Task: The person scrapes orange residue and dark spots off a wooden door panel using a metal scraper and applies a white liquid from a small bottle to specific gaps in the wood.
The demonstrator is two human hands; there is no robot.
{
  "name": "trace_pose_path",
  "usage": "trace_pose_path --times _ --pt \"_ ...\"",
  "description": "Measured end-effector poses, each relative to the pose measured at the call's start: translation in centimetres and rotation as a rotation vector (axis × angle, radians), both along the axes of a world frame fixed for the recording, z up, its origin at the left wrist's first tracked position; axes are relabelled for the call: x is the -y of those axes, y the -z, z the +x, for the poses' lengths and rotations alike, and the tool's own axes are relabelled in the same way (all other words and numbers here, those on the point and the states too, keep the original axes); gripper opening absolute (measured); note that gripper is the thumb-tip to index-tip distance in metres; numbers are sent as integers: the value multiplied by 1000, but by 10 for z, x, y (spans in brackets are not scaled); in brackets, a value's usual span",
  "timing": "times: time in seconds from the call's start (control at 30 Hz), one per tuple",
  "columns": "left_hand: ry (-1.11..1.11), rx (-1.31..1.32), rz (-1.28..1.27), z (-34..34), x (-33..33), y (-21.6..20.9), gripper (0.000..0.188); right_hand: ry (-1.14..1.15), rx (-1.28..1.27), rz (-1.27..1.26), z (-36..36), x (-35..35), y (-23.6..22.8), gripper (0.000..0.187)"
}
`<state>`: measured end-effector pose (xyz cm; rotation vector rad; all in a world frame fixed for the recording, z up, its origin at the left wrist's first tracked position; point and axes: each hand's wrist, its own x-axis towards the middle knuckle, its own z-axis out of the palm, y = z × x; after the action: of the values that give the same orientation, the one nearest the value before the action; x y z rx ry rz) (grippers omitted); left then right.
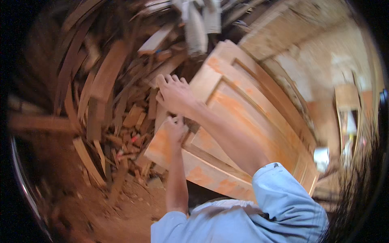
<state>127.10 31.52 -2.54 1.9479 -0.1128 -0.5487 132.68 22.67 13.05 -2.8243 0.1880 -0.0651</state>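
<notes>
A panelled wooden door [247, 109] lies at a slant in front of me, with orange patches over its pale surface and recessed panels framed by raised rails. My right hand [176, 94] reaches across to the door's left end, fingers bent over. What it grips, if anything, is hidden. Just below it, my left hand [176, 128] is closed in a fist near the same end. Motion blur hides whatever sits between its fingers. Both forearms come out of light blue sleeves [283, 184].
A heap of wood offcuts [133, 117] fills the left side beyond the door's end. Longer boards [109, 69] lean behind it. Brown dirt floor [133, 206] lies at lower left. A stained wall [324, 60] stands at right, near a wooden frame [347, 97].
</notes>
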Motion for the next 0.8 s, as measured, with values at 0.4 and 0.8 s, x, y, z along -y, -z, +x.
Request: trace_pose_path --times 0.4,0.8 --pt "-59 117 -200 -33 -88 -60 67 903 -81 644 -520 -12 53 27" --pt "1867 166 -266 -434 44 -181 24 1360 388 715 -745 -150 60 29"
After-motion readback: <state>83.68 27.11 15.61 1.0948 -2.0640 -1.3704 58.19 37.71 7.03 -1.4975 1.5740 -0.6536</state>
